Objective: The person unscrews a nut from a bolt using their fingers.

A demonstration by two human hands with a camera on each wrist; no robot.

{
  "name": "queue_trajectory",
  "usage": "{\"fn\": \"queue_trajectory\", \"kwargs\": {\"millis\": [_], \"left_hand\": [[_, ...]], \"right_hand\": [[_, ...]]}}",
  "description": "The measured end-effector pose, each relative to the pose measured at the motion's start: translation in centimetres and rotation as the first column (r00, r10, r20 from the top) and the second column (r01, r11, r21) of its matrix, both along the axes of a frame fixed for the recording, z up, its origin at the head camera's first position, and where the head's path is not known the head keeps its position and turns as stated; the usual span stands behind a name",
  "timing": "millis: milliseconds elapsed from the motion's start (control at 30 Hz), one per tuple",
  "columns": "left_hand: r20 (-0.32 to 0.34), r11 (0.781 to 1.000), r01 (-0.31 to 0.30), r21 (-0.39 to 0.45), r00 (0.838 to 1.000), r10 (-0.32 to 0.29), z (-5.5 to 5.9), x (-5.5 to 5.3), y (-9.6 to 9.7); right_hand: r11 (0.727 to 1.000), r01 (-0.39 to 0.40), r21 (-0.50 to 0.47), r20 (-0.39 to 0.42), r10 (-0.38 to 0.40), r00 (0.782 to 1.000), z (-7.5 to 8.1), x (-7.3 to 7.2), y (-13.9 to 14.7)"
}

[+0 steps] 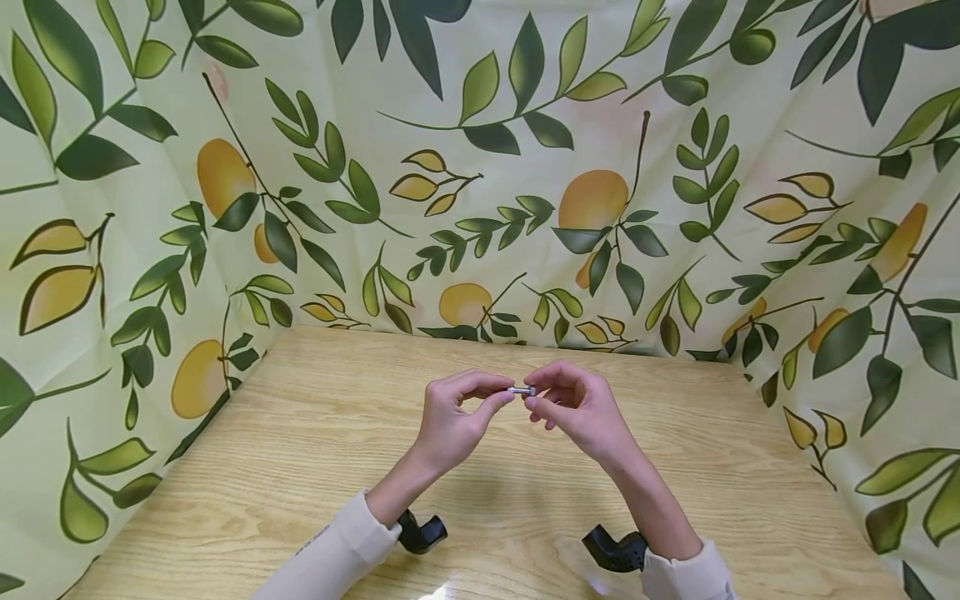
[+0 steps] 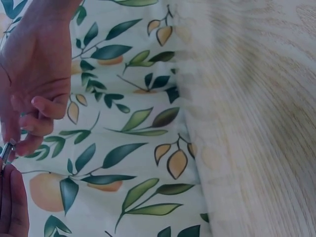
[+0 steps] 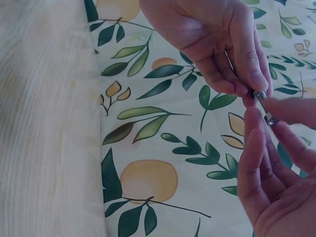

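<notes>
A small silver bolt (image 1: 522,390) is held up between both hands, lying nearly level in the head view. My left hand (image 1: 453,419) pinches its left end between thumb and index finger. At the right end my right hand (image 1: 576,410) has thumb and index finger on the wider, hexagonal part, its other fingers curled beneath. Seen from the right wrist, the bolt (image 3: 265,106) bridges the two sets of fingertips, a shiny wide piece at each end. In the left wrist view the bolt (image 2: 7,150) appears at the left edge, partly covered by fingers.
A light wood-grain table (image 1: 337,433) lies beneath the hands. Cloth (image 1: 480,183) printed with leaves and orange fruit hangs behind it and along both sides. Black wrist mounts (image 1: 422,533) sit at the cuffs of the pale sleeves (image 1: 333,546).
</notes>
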State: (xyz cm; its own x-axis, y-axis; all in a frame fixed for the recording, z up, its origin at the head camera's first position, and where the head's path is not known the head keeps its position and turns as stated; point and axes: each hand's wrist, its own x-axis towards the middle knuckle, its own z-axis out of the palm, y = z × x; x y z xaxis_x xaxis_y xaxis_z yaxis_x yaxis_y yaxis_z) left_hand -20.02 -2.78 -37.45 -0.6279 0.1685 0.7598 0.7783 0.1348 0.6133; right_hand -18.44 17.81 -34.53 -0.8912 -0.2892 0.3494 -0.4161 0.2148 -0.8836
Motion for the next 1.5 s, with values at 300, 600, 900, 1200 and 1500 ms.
{"fn": "queue_trajectory", "kwargs": {"millis": [300, 600, 900, 1200, 1500], "left_hand": [[-0.016, 1.0, 0.007, 0.007, 1.0, -0.007, -0.08, -0.19, -0.03], [-0.016, 1.0, -0.001, 0.006, 1.0, 0.001, -0.03, -0.15, -0.13], [-0.017, 1.0, 0.002, 0.014, 1.0, -0.002, 0.01, -0.07, -0.09], [-0.01, 1.0, -0.002, 0.013, 1.0, 0.002, 0.06, 0.05, -0.14], [-0.004, 1.0, 0.001, 0.015, 1.0, -0.001, 0.17, 0.08, -0.12]], "right_hand": [[0.999, -0.028, -0.018, 0.014, 0.028, 1.0, -0.21, -0.32, -0.06], [0.999, 0.007, -0.033, -0.029, -0.008, 1.0, -0.24, -0.08, -0.17], [1.0, -0.018, -0.011, 0.029, 0.018, 0.999, -0.36, -0.25, -0.16], [0.999, -0.01, -0.04, 0.009, 0.01, 1.0, -0.41, -0.11, -0.14], [0.999, -0.028, -0.035, 0.005, 0.028, 1.0, -0.36, -0.11, -0.18]]}}
